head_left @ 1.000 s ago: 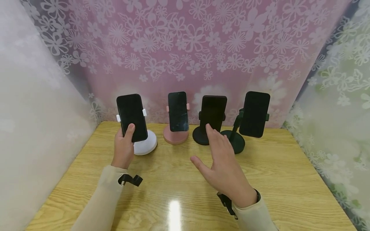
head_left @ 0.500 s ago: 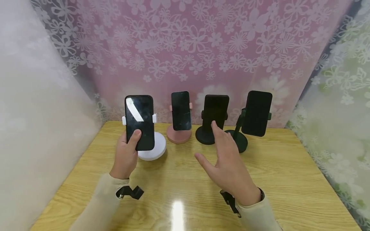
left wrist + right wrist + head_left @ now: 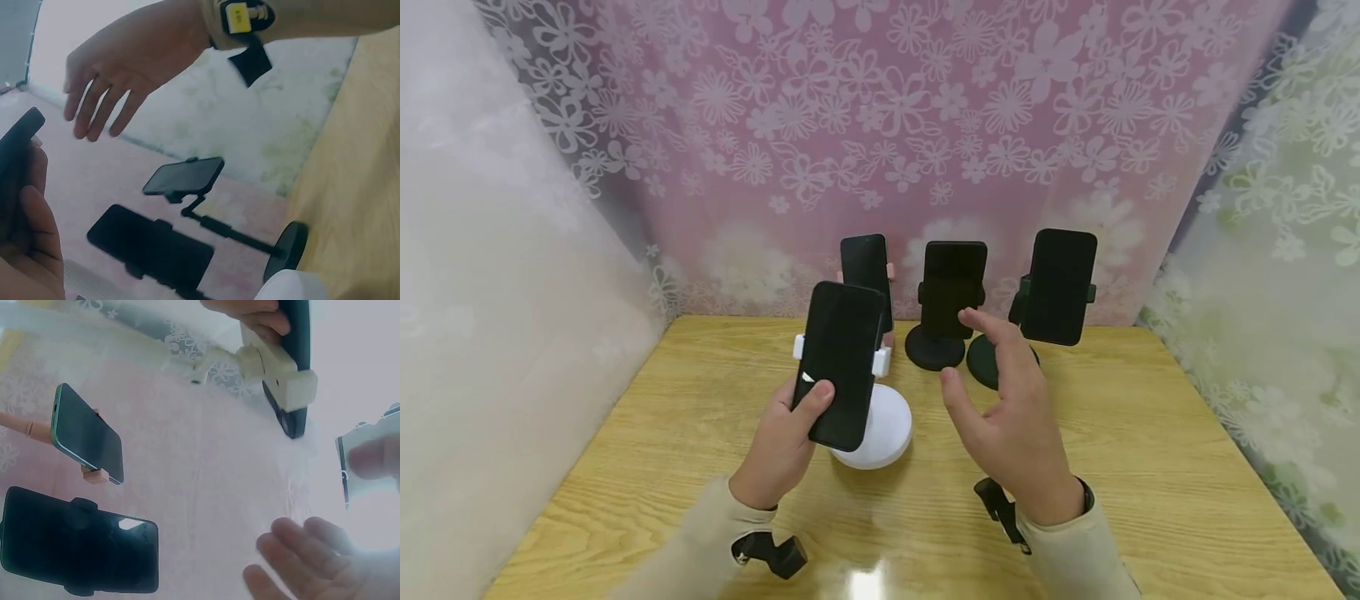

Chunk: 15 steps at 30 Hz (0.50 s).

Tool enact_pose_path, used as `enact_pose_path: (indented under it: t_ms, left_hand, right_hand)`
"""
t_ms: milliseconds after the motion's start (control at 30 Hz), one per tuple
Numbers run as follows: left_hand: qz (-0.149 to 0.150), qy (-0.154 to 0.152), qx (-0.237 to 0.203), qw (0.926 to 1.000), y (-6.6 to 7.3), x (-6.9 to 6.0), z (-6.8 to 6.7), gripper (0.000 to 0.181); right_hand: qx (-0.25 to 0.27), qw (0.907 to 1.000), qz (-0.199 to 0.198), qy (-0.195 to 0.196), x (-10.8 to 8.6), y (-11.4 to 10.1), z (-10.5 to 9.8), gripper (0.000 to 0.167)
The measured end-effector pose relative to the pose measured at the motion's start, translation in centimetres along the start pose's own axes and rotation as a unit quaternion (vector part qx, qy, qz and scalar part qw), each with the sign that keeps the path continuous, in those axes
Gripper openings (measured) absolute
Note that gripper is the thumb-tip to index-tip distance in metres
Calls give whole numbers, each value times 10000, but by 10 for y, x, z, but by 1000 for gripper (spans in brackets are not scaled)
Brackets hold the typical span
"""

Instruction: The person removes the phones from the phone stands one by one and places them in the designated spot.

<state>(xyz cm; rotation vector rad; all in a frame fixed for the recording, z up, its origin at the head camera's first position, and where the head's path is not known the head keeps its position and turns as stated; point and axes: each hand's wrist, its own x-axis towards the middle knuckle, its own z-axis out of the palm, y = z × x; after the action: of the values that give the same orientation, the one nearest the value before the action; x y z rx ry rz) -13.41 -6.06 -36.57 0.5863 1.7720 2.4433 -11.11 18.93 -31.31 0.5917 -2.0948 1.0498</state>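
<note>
In the head view my left hand (image 3: 778,454) grips the lower left part of a black phone (image 3: 842,358), thumb on its screen. That phone is clamped in a white phone stand with a round base (image 3: 891,429); I cannot tell whether the base touches the table. The right wrist view shows the stand's white clamp (image 3: 290,384) behind the phone, with left-hand fingers (image 3: 265,322) against it. My right hand (image 3: 1015,417) hangs to the right of the phone, fingers relaxed and thumb apart, holding nothing. It partly covers the dark green stand's base (image 3: 985,360).
Behind stand more phones in holders: one on a pink stand (image 3: 889,340), partly hidden, one on a black stand (image 3: 934,348), and one phone (image 3: 1060,287) on the dark green stand. A wooden table (image 3: 1150,467) lies beneath, with a pink flowered curtain (image 3: 880,125) at the back.
My left hand has brought the white stand and its phone right and nearer, now in front of the pink stand. The right hand's fingers have bent a little and it has shifted slightly right.
</note>
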Motion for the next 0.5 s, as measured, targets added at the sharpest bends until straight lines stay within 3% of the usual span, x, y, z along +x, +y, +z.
enact_pose_path:
  t_ms: [133, 267, 500]
  left_hand:
    - [-333, -226, -104, 9991, -9, -1, 10, 33]
    - [-460, -415, -122, 9980, -18, -3, 17, 38]
    - [-617, -785, 3, 9950, -27, -5, 19, 56]
  right_hand:
    - [419, 9978, -277, 439, 0, -1, -1, 44]
    - [764, 9920, -553, 835, 1, -1, -3, 39]
    - [705, 9930, -507, 804, 1, -2, -5, 38]
